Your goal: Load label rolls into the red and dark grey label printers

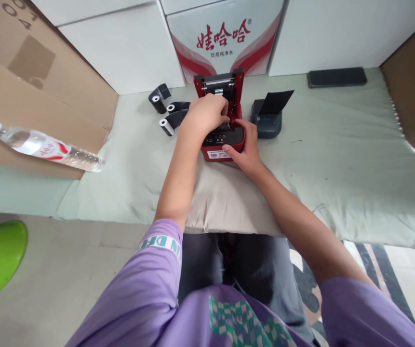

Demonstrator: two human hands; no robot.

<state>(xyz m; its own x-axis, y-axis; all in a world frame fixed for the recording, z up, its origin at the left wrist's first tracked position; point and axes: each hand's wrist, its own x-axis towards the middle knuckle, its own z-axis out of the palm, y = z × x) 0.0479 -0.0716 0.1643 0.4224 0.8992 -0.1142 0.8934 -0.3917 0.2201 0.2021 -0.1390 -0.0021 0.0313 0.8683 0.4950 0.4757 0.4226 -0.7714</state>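
I am steadying the small red printer on the cloth with my right hand gripping its rigid, light-looking front corner, while my left hand is curling into its open paper bay.

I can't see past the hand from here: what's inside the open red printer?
The left hand reaches into the red printer beneath its raised lid and covers the bay. Whether a roll sits inside cannot be seen. The right hand steadies the body.

pale green padded mat: red label printer w/ lid up, dark printer beside it, 3 black rolls, phone at back
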